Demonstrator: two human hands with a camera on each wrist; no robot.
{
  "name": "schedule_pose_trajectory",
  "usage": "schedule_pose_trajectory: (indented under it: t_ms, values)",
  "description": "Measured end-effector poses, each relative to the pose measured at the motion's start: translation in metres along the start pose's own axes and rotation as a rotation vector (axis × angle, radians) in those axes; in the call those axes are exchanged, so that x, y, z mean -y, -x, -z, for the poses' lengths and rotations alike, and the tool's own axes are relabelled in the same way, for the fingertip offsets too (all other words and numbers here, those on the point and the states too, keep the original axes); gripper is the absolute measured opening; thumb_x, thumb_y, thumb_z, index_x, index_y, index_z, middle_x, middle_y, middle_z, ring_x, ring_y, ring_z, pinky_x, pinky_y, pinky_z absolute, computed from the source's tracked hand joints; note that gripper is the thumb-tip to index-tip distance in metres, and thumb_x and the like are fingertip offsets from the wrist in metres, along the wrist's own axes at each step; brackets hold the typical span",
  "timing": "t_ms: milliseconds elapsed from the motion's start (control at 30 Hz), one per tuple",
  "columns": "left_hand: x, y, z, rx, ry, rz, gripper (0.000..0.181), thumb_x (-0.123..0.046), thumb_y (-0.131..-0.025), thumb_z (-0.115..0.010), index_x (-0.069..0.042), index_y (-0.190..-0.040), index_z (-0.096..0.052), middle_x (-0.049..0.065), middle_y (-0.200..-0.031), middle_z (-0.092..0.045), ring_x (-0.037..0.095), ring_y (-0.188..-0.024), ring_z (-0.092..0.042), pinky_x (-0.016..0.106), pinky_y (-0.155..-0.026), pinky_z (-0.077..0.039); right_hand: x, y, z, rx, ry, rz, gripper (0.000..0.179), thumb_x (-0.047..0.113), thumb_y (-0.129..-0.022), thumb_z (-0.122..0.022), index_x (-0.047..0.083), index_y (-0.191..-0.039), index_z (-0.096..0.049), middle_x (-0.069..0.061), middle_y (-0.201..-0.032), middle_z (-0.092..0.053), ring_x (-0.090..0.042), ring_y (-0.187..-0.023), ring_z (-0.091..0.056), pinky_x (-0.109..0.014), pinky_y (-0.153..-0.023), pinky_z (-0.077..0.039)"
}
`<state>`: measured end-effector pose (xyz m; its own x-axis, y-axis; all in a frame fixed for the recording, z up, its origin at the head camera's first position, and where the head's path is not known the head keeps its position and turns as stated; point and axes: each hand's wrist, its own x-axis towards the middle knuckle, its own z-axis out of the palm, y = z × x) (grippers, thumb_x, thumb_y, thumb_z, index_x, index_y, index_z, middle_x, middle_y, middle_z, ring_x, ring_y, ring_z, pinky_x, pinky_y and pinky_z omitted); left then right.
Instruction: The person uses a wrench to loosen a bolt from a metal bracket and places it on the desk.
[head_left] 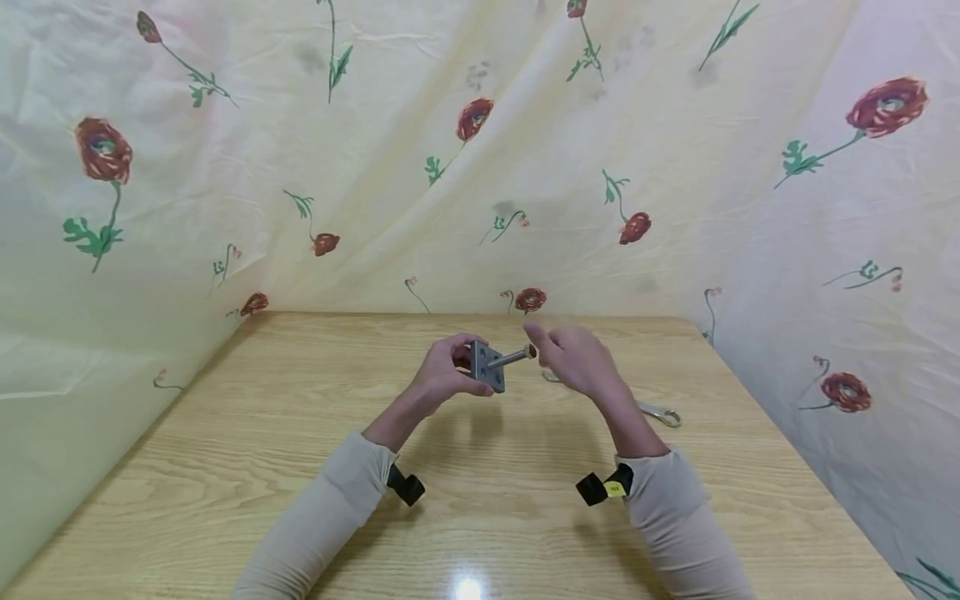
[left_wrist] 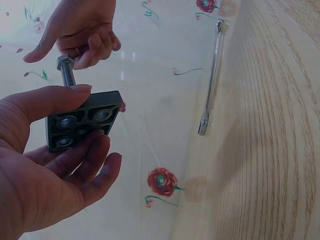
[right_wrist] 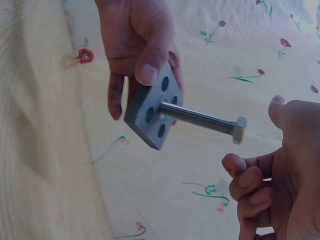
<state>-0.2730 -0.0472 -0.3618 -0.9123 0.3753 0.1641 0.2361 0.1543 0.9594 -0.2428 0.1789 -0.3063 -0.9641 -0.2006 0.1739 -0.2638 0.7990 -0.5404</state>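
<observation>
My left hand [head_left: 447, 371] grips a grey square plate [right_wrist: 142, 125] by its edges, thumb on one side and fingers on the other. The plate has several round holes. A silver hex bolt [right_wrist: 200, 118] stands out from the plate's middle, its hex head away from the plate. Beside that head is my right hand [head_left: 577, 358], fingers loosely curled and thumb raised apart from them. In the right wrist view a gap shows between the bolt head and the right fingers [right_wrist: 250, 177]. The left wrist view shows the plate's recessed, ribbed face.
A silver wrench [left_wrist: 212, 80] lies on the wooden table [head_left: 337, 400] beyond the right hand; the right forearm hides its middle in the head view. Flower-printed cloth [head_left: 405, 167] hangs behind the table and along both sides.
</observation>
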Motion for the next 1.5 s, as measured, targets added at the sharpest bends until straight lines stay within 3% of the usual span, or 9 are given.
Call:
schedule_pose_trajectory:
  t_ms: [67,133,333,667,833,1000,1200,1367,1500]
  values:
    - [0.0,0.0,0.0,0.002,-0.006,-0.001,0.068,0.007,-0.067,-0.085,-0.002,-0.13,-0.06,0.014,-0.101,-0.07,0.018,-0.088,-0.061,0.027,-0.077,-0.052,0.002,-0.001,-0.005,0.013,-0.014,-0.04,0.079,0.068,-0.101,-0.027,0.009,-0.065,-0.065,-0.001,-0.058,-0.055,-0.013,-0.049,-0.041,-0.027,-0.047,-0.032]
    - [0.001,0.0,0.0,0.003,-0.012,-0.001,0.069,0.006,-0.067,-0.085,-0.001,-0.13,-0.059,0.015,-0.102,-0.07,0.018,-0.088,-0.061,0.027,-0.077,-0.051,0.004,-0.002,-0.009,0.033,-0.009,-0.061,0.077,0.068,-0.1,-0.028,0.011,-0.057,-0.058,0.003,-0.051,-0.046,-0.012,-0.045,-0.035,-0.026,-0.045,-0.028]
    - [0.001,0.0,0.0,0.005,-0.011,-0.007,0.065,0.004,-0.069,-0.085,-0.003,-0.128,-0.06,0.016,-0.102,-0.071,0.018,-0.088,-0.061,0.027,-0.077,-0.051,0.006,-0.002,-0.01,0.035,0.008,-0.014,0.06,0.057,-0.103,-0.039,0.01,-0.073,-0.062,0.005,-0.053,-0.03,-0.012,-0.048,-0.027,-0.027,-0.048,-0.026]
    - [-0.002,0.0,0.0,0.013,0.007,-0.001,0.064,0.004,-0.07,-0.084,-0.004,-0.128,-0.06,0.018,-0.105,-0.071,0.019,-0.091,-0.062,0.029,-0.078,-0.053,0.003,0.002,-0.001,0.028,-0.014,0.1,0.034,0.037,-0.102,-0.054,0.007,-0.089,-0.061,0.001,-0.066,-0.046,-0.015,-0.056,-0.041,-0.029,-0.054,-0.034]
    - [-0.003,0.0,0.001,0.011,0.0,0.003,0.064,0.004,-0.07,-0.084,-0.004,-0.129,-0.06,0.017,-0.104,-0.071,0.018,-0.09,-0.062,0.028,-0.077,-0.053,0.004,0.003,0.004,0.004,0.02,0.18,0.023,0.029,-0.097,-0.064,0.007,-0.091,-0.067,-0.002,-0.068,-0.057,-0.014,-0.057,-0.046,-0.028,-0.055,-0.037]
    - [-0.002,0.001,0.001,0.003,0.003,0.005,0.065,0.005,-0.069,-0.085,-0.003,-0.128,-0.06,0.018,-0.106,-0.071,0.018,-0.089,-0.062,0.027,-0.077,-0.052,0.005,0.002,0.007,-0.023,0.087,0.272,0.016,0.022,-0.093,-0.069,0.006,-0.096,-0.07,-0.002,-0.07,-0.059,-0.012,-0.058,-0.045,-0.027,-0.056,-0.036]
    - [-0.001,0.001,0.002,0.001,0.004,0.001,0.065,0.006,-0.069,-0.084,-0.002,-0.129,-0.06,0.017,-0.105,-0.071,0.018,-0.089,-0.061,0.027,-0.077,-0.051,0.006,0.002,0.009,-0.058,0.137,0.346,0.015,0.01,-0.087,-0.074,0.006,-0.101,-0.071,0.001,-0.066,-0.048,-0.011,-0.059,-0.039,-0.026,-0.058,-0.032]
    - [-0.003,0.001,0.002,-0.002,0.006,0.007,0.064,0.005,-0.069,-0.085,-0.004,-0.128,-0.06,0.016,-0.104,-0.071,0.018,-0.089,-0.061,0.027,-0.077,-0.051,0.004,0.002,0.007,-0.108,0.153,0.411,0.018,0.003,-0.084,-0.074,0.008,-0.102,-0.07,0.002,-0.065,-0.048,-0.01,-0.059,-0.039,-0.026,-0.059,-0.033]
    - [-0.003,0.001,0.002,-0.004,0.005,0.004,0.064,0.005,-0.069,-0.085,-0.004,-0.128,-0.061,0.017,-0.105,-0.071,0.018,-0.09,-0.061,0.027,-0.077,-0.052,0.003,0.002,0.007,-0.06,0.128,0.358,0.032,0.013,-0.084,-0.078,0.008,-0.113,-0.066,0.0,-0.067,-0.05,-0.011,-0.059,-0.041,-0.026,-0.058,-0.034]
